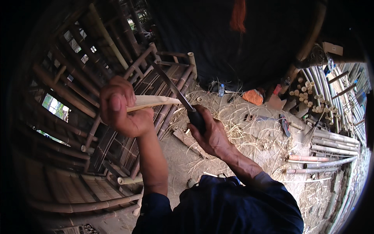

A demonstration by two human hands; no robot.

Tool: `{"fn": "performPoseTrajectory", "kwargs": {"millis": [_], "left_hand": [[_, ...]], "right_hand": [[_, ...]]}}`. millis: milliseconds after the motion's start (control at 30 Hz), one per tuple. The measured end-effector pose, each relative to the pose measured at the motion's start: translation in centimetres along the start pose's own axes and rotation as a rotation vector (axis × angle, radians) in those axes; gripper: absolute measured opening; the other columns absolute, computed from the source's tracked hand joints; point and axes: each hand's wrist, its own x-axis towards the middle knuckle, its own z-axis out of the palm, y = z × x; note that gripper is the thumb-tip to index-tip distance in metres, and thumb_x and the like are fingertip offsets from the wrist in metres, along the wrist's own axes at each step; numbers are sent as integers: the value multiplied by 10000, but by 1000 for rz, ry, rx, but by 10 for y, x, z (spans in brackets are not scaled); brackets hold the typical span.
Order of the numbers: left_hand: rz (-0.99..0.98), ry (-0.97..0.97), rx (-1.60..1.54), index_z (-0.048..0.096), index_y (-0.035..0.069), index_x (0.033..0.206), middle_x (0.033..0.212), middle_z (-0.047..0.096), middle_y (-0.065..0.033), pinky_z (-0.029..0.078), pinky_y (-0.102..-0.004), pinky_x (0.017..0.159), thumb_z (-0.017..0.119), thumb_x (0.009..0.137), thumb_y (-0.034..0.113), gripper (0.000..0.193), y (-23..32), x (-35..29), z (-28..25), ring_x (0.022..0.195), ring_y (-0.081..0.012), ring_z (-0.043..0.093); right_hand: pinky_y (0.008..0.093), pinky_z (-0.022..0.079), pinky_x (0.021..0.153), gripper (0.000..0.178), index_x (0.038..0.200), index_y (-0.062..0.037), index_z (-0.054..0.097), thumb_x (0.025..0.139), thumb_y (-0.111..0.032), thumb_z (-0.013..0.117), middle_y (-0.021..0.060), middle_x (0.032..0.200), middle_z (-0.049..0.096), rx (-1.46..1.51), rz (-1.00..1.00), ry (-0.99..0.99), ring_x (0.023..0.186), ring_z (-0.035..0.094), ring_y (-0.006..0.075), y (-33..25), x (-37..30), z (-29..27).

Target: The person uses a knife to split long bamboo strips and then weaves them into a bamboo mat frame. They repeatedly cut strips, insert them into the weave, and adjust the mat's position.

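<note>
My left hand (126, 107) is closed around a pale split bamboo strip (154, 100), which sticks out to the right from between the fingers. My right hand (212, 132) grips the black handle (197, 120) of a long-bladed knife. The knife's blade (171, 85) slants up and to the left, away from the handle. Near the base of the blade, the strip's right end meets or lies just beside it; I cannot tell whether they touch. Both hands are raised above the floor, in front of a dark bamboo bench.
The slatted bamboo bench (179, 86) stands at the left. Thin bamboo shavings (241, 136) litter the floor. Bamboo poles (335, 144) lie stacked at the right, with cut ends (304, 91) behind. A plastic bottle (221, 90) and an orange bag (253, 97) are near the dark cloth (218, 43).
</note>
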Motion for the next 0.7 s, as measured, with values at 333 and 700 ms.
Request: {"fn": "performPoseTrajectory", "kwargs": {"millis": [333,700], "left_hand": [[-52,-78,-69,415,81,683,618,342,-20,297,-280,556,487,824,226,215,-25,-11,68,575,-122,335],[-37,-102,-102,421,58,663,584,359,-37,286,-281,548,504,802,191,210,-37,-20,76,552,-128,336]], "right_hand": [[496,523,524,382,1170,9,452,892,-194,619,235,661,639,-162,48,-22,590,651,430,34,34,-32],[485,526,571,409,1213,-16,448,890,-179,640,270,719,628,-143,82,-58,664,641,457,51,45,-33]]}}
